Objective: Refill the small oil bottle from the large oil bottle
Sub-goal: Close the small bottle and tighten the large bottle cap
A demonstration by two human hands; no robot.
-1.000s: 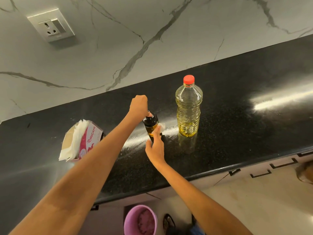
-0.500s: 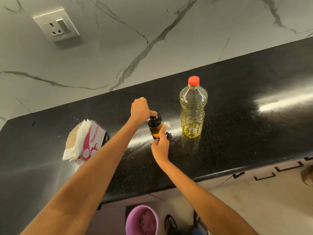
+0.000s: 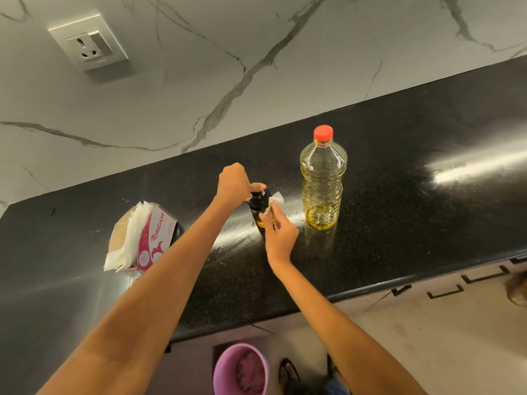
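Observation:
The small oil bottle (image 3: 259, 207), with a black top and a little amber oil in it, stands on the black counter (image 3: 399, 195). My left hand (image 3: 235, 182) grips its black top from above. My right hand (image 3: 281, 233) holds a white tissue (image 3: 274, 203) against the bottle's side. To the right stands the large clear oil bottle (image 3: 323, 181), upright with its red cap on and about a third full of yellow oil. The lower part of the small bottle is hidden behind my right hand.
An opened tissue box (image 3: 141, 238) lies on the counter to the left. A wall socket (image 3: 89, 47) sits on the marble backsplash. Below the counter edge are a pink bin (image 3: 241, 369) and the floor.
My right hand has shifted up along the small bottle, and the white tissue now shows more plainly beside the black top. My left hand keeps its grip on the top.

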